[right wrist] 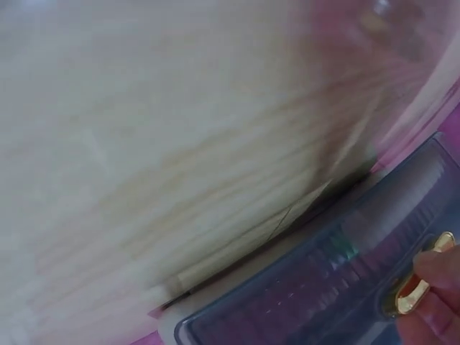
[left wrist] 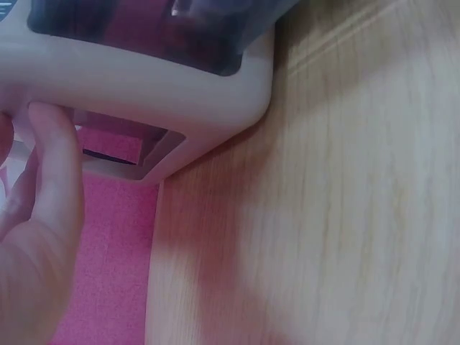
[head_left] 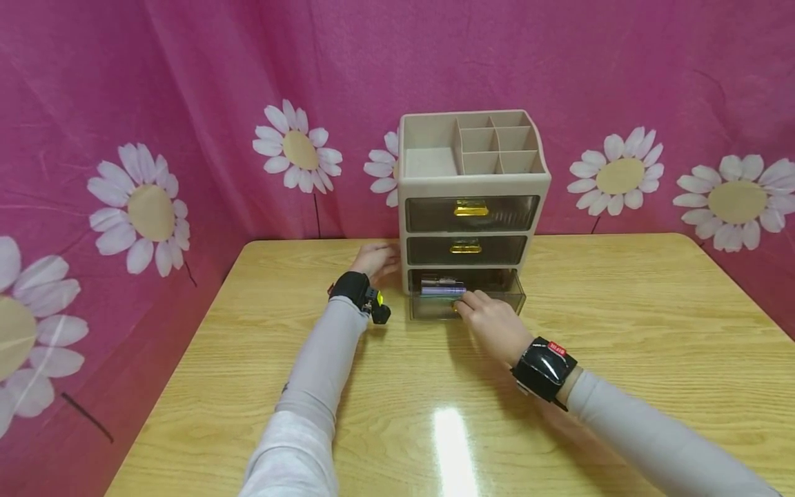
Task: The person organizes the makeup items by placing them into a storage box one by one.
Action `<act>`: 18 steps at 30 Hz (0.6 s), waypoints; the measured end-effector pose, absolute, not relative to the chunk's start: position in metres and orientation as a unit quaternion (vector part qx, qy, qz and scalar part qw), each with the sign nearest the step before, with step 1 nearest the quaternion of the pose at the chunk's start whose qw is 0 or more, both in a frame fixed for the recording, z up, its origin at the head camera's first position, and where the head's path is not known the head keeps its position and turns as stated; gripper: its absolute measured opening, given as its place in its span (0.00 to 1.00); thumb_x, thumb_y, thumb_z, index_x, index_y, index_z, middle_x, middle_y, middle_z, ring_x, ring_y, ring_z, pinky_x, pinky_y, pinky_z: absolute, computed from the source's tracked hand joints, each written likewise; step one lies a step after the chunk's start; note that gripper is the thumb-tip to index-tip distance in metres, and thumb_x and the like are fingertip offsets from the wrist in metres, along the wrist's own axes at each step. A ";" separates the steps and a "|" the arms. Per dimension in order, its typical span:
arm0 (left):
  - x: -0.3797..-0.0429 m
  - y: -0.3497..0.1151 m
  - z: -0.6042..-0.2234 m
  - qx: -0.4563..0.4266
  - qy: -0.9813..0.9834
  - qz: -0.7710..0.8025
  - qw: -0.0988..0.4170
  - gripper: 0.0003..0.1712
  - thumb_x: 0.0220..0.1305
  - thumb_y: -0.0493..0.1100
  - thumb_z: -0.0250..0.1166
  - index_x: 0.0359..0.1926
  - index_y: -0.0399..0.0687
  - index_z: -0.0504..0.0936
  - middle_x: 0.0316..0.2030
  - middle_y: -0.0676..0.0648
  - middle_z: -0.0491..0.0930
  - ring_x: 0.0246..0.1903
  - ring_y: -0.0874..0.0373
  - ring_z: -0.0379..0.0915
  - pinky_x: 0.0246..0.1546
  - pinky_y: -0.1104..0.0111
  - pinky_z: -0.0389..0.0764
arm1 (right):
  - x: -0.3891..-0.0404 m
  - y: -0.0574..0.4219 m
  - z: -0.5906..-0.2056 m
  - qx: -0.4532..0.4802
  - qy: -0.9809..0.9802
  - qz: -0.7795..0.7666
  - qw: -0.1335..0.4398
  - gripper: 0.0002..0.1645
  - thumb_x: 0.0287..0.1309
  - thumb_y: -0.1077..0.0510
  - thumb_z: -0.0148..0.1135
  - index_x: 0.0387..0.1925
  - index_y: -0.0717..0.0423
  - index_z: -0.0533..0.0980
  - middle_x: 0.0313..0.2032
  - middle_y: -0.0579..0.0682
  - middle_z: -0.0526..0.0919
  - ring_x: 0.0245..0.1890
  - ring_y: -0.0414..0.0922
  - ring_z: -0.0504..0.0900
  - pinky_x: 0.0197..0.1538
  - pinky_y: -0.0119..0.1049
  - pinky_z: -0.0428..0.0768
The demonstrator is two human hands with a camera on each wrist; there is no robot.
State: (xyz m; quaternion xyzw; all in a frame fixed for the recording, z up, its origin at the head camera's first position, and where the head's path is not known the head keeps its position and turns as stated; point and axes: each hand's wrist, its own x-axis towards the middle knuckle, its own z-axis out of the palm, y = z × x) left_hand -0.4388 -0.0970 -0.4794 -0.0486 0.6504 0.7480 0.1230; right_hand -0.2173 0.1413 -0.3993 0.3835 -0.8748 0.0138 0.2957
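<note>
A beige desktop organizer [head_left: 475, 185] with three smoky see-through drawers stands toward the back of the table. Its bottom drawer [head_left: 428, 308] is pulled partway out, and a purple tube [head_left: 442, 291] and other small items lie inside. My right hand [head_left: 495, 327] pinches the gold handle [right wrist: 413, 296] of that drawer between thumb and fingers. Against the organizer's left side rests my left hand [head_left: 375, 260]; in the left wrist view its fingers [left wrist: 54, 147] touch the side wall near a cutout, and some fingertips are hidden.
The upper drawer [head_left: 435, 215] and middle drawer [head_left: 435, 251] are closed. On top are a large compartment [head_left: 428, 160] and several small ones. Wooden tabletop [head_left: 627, 324] surrounds the organizer. A pink curtain [head_left: 484, 55] with daisies hangs behind and to the left.
</note>
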 end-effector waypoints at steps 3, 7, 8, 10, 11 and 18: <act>-0.437 -0.098 -0.478 -0.041 0.647 0.750 0.129 0.19 0.62 0.33 0.56 0.54 0.33 0.72 0.43 0.38 0.76 0.41 0.50 0.76 0.42 0.65 0.80 | -0.226 0.139 -0.399 0.379 -0.877 0.011 0.294 0.14 0.42 0.76 0.61 0.34 0.64 0.78 0.32 0.53 0.76 0.31 0.47 0.75 0.25 0.35 0.80; -0.434 -0.098 -0.476 -0.035 0.641 0.756 0.130 0.18 0.61 0.34 0.59 0.52 0.36 0.75 0.43 0.40 0.78 0.40 0.52 0.77 0.41 0.66 0.80 | -0.235 0.137 -0.398 0.380 -0.879 0.007 0.289 0.14 0.41 0.78 0.60 0.33 0.65 0.77 0.31 0.53 0.75 0.30 0.47 0.73 0.23 0.36 0.79; -0.431 -0.098 -0.473 -0.035 0.642 0.754 0.131 0.18 0.61 0.34 0.58 0.53 0.36 0.74 0.44 0.39 0.77 0.41 0.51 0.76 0.42 0.65 0.80 | -0.237 0.137 -0.398 0.379 -0.879 0.005 0.288 0.15 0.40 0.78 0.60 0.33 0.65 0.77 0.31 0.53 0.74 0.30 0.47 0.73 0.23 0.36 0.78; -0.426 -0.097 -0.469 -0.032 0.641 0.756 0.129 0.18 0.61 0.34 0.59 0.53 0.35 0.75 0.45 0.39 0.77 0.43 0.50 0.76 0.43 0.64 0.80 | -0.242 0.136 -0.399 0.375 -0.882 0.003 0.287 0.16 0.39 0.79 0.60 0.33 0.64 0.77 0.31 0.53 0.74 0.30 0.47 0.72 0.22 0.36 0.78; -0.424 -0.096 -0.467 -0.034 0.640 0.756 0.130 0.19 0.61 0.34 0.59 0.54 0.36 0.74 0.47 0.39 0.77 0.44 0.50 0.76 0.45 0.64 0.79 | -0.245 0.136 -0.399 0.372 -0.883 0.000 0.288 0.16 0.38 0.78 0.60 0.32 0.64 0.77 0.31 0.53 0.74 0.30 0.47 0.72 0.22 0.36 0.78; -0.427 -0.096 -0.469 -0.025 0.636 0.761 0.130 0.16 0.61 0.33 0.58 0.51 0.34 0.76 0.42 0.38 0.78 0.40 0.50 0.77 0.40 0.64 0.81 | -0.257 0.134 -0.400 0.356 -0.889 -0.007 0.288 0.11 0.43 0.75 0.62 0.32 0.63 0.77 0.32 0.54 0.74 0.31 0.49 0.73 0.23 0.37 0.79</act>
